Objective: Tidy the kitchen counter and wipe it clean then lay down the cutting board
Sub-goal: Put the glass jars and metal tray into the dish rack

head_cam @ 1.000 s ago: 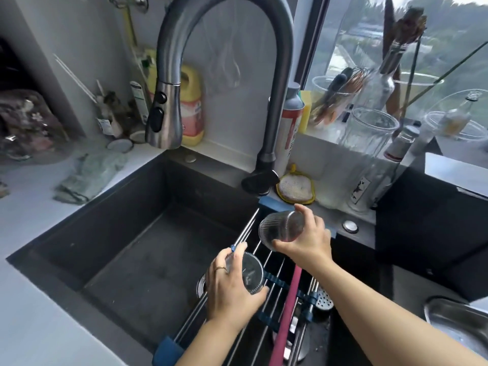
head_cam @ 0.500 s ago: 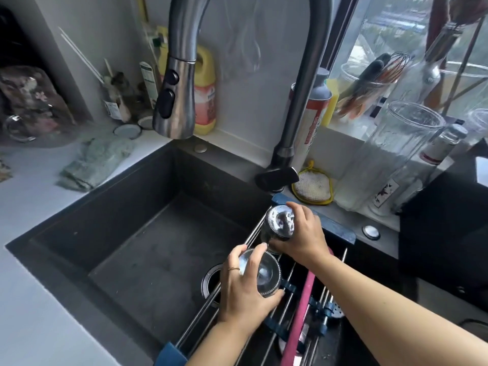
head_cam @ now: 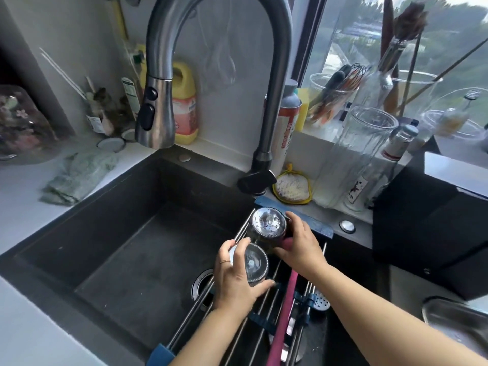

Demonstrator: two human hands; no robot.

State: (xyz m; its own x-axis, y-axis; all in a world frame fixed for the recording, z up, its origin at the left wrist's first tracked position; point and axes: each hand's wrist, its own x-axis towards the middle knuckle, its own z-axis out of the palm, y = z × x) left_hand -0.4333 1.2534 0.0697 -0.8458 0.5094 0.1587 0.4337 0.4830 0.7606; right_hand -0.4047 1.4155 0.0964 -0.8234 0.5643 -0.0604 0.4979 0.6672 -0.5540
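Two clear ribbed glasses stand upside down on the metal roll-up rack (head_cam: pixel 266 310) that spans the right side of the black sink (head_cam: pixel 126 249). My left hand (head_cam: pixel 235 281) grips the nearer glass (head_cam: pixel 254 262). My right hand (head_cam: pixel 301 247) grips the farther glass (head_cam: pixel 269 224), which sits close to the rack's far blue end. The two glasses stand almost touching. A green cloth (head_cam: pixel 79 173) lies crumpled on the white counter (head_cam: pixel 18 207) left of the sink. No cutting board is in view.
A tall grey faucet (head_cam: pixel 158 101) arches over the sink. A pink-handled utensil (head_cam: pixel 284 318) lies along the rack. A scrub pad (head_cam: pixel 291 187), spray can (head_cam: pixel 286 125), tall glass jug (head_cam: pixel 353 157) and bottles crowd the sill. A steel bowl (head_cam: pixel 456 323) sits at the right.
My right hand has turned its glass bottom-up and lowered it onto the far end of the rack. My left hand has stayed on the nearer glass. The camera has drifted a little.
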